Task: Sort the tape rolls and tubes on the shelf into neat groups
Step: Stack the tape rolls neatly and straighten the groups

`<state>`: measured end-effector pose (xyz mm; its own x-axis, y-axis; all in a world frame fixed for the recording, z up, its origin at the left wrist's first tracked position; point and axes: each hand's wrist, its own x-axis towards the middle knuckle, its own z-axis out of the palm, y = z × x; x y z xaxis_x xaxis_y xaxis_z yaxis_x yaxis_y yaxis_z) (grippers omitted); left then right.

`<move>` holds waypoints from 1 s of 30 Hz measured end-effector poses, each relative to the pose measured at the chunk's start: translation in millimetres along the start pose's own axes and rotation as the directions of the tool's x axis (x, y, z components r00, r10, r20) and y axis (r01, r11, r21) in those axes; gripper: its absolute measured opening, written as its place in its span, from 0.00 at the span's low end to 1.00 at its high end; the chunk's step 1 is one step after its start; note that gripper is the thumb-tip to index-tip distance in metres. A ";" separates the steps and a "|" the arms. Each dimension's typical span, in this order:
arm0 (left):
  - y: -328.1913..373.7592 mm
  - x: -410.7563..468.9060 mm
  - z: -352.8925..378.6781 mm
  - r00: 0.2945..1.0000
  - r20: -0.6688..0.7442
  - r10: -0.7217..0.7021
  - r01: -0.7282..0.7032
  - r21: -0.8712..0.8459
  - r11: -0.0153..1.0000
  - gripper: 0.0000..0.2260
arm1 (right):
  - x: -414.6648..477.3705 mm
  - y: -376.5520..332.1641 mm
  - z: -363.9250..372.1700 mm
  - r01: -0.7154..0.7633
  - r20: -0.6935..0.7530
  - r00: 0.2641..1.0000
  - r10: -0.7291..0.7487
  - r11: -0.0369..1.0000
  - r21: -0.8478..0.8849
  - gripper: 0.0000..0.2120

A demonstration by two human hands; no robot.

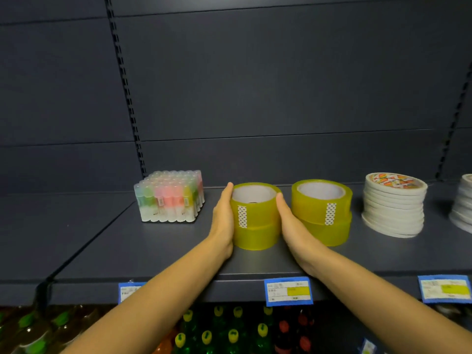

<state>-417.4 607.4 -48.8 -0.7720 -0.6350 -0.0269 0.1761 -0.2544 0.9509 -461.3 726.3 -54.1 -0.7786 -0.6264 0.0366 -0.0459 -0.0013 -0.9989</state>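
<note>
Yellow tape stack (pixel 255 226) between left hand (pixel 223 218) and right hand (pixel 293 233) — flat palms pressing sides, fingers straight.

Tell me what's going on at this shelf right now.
A person is tidying a shop shelf. The left hand and right hand press flat against opposite sides of a stack of two yellow tape rolls, which stands on the shelf. A second yellow stack stands just to its right, then a stack of white tape rolls. A wrapped pack of coloured tubes sits to the left, apart.

Tube pack (pixel 168 198), yellow tape stack (pixel 255 226) (twin (pixel 321 215) beside), white rolls (pixel 394 208)
</note>
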 end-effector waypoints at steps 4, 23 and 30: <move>-4.3 1.2 -1.5 1.000 0.004 0.005 -0.005 -0.005 1.000 0.21 | 8.0 0.5 12.1 -0.005 -0.059 0.998 0.014 0.989 0.147 0.29; 42.4 -25.2 -64.4 0.912 0.082 0.403 -0.399 0.413 0.819 0.09 | -12.0 -30.0 28.9 0.315 -0.209 0.889 -0.408 0.875 -0.368 0.27; 91.2 -18.7 -128.3 0.733 -0.136 0.666 -0.519 0.522 0.677 0.05 | -17.3 -56.0 80.4 0.560 0.071 0.811 -0.581 0.734 -0.384 0.18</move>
<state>-308.6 502.6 -1.2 -0.3652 -0.7344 0.5721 0.2006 0.5380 0.8187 -395.0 674.6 -1.0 -0.5602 -0.5621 0.6084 -0.7099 -0.0527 -0.7023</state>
